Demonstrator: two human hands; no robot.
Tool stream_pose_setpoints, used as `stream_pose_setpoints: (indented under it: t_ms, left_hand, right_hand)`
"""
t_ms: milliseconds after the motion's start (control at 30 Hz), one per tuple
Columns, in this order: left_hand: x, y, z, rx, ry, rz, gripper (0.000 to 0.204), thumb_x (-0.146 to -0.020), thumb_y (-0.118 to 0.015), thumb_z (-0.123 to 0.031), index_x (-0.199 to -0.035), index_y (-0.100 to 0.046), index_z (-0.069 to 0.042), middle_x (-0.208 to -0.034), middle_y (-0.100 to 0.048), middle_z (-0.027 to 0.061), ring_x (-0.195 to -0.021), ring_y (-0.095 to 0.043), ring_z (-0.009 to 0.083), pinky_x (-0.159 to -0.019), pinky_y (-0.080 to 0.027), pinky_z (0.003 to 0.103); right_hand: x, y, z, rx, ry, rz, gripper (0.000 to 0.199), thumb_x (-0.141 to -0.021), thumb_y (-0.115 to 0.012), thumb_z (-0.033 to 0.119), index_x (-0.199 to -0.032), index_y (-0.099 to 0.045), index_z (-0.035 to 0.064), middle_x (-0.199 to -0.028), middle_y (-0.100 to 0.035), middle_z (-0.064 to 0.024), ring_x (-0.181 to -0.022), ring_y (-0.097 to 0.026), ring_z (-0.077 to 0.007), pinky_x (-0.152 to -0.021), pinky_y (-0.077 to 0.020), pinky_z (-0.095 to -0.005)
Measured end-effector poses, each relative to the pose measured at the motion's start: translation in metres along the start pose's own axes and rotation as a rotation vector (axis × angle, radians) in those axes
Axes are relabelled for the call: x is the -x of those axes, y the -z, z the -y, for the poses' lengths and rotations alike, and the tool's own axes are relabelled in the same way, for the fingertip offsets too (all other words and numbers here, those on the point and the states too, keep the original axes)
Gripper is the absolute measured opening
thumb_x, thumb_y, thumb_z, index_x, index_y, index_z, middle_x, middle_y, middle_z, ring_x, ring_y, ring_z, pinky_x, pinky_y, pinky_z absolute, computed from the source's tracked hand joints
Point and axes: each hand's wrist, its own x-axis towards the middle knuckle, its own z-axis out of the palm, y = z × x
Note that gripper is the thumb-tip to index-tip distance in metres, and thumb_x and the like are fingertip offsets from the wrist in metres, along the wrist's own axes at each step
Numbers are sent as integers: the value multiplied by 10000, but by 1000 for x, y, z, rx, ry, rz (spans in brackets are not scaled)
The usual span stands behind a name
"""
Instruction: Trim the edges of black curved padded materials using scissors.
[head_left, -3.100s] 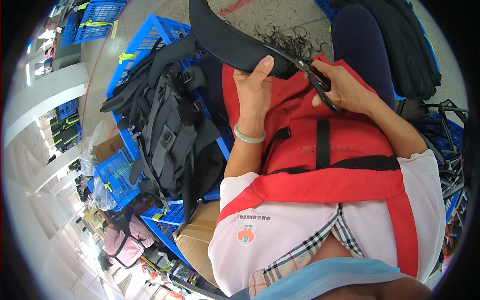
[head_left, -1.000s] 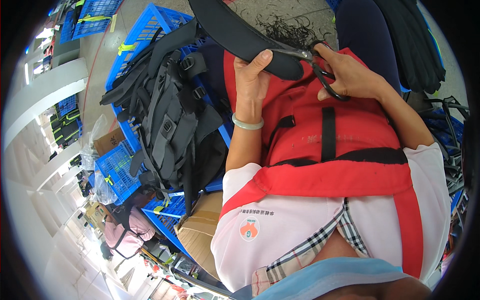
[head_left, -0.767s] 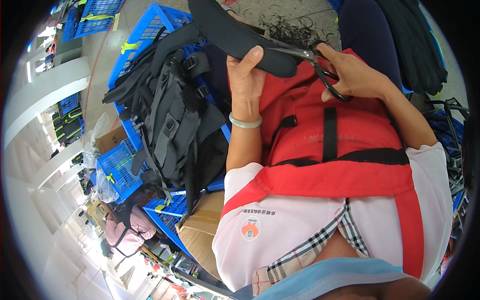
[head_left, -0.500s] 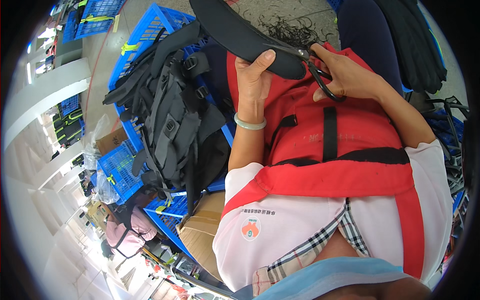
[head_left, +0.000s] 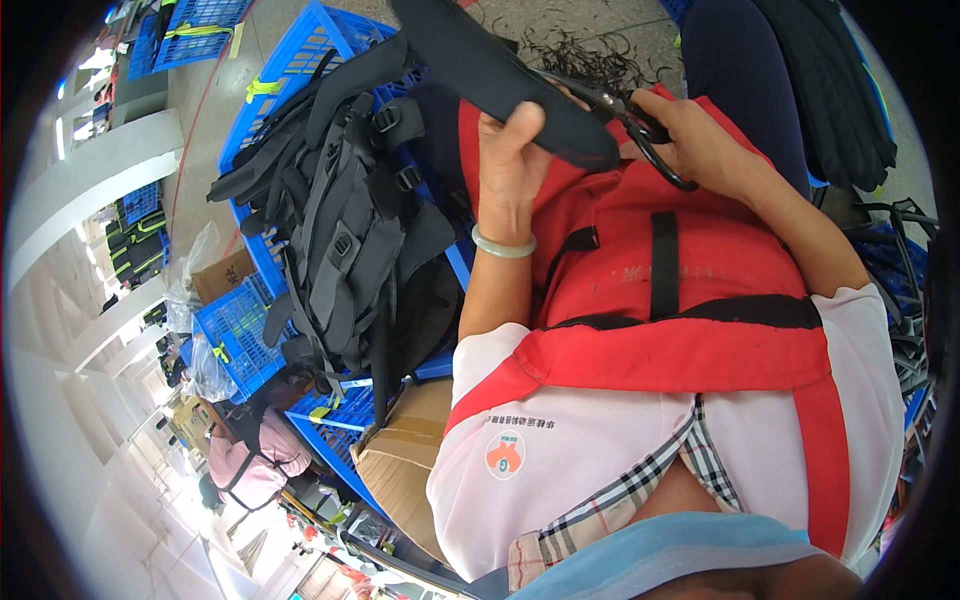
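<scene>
A long black padded strap (head_left: 495, 85) with a rounded end is held up over my lap. My left hand (head_left: 515, 155) grips it near that end, thumb on its face and the other fingers behind. My right hand (head_left: 700, 145) is closed round the black handles of a pair of scissors (head_left: 655, 160). The scissor blades lie along the strap's far right edge, partly hidden by the strap. Whether they touch a thread there I cannot tell. Below both hands a red apron (head_left: 610, 240) covers my lap.
On my left stands a blue plastic crate (head_left: 245, 135) heaped with black straps and buckled pads (head_left: 335, 240). Dark thread scraps (head_left: 590, 60) litter the floor ahead. A cardboard box (head_left: 405, 450) sits near my left elbow. Black padded pieces (head_left: 830, 90) are stacked at the far right.
The strap has shifted slightly right and turned. The scissor blades have moved from across its face to its far edge. My right fingers have closed further round the handles.
</scene>
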Motion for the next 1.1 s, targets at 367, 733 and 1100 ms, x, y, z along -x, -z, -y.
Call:
stream_pose_setpoints:
  t_ms: [367, 733, 1100]
  left_hand:
    - [-7, 13, 4, -70, -60, -89, 216, -792, -717, 13, -985, -636, -39, -916, -665, 56, -843, -648, 173, -806, -542, 326]
    - [-13, 16, 0, -13, -28, -47, 345, -784, -723, 14, -1104, -615, -53, -971, -646, 38, -901, -636, 183, -863, -525, 327]
    - [-6, 13, 11, -87, -39, -94, 326, -767, -736, 32, -1062, -621, -45, -923, -656, 34, -845, -650, 171, -800, -548, 320]
  right_hand:
    - [5, 7, 5, 40, -43, 70, 667, -765, -777, 386, -1198, -435, 12, -958, -607, -193, -855, -600, -365, -731, -474, -407]
    - [-6, 0, -6, 41, -79, 37, 482, -834, -696, 215, -1203, -449, 29, -893, -630, -201, -843, -636, -353, -709, -482, -410]
    - [1, 3, -4, 46, -23, 81, 714, -715, -801, 275, -1231, -380, 16, -987, -576, -245, -931, -572, -435, -744, -437, -450]
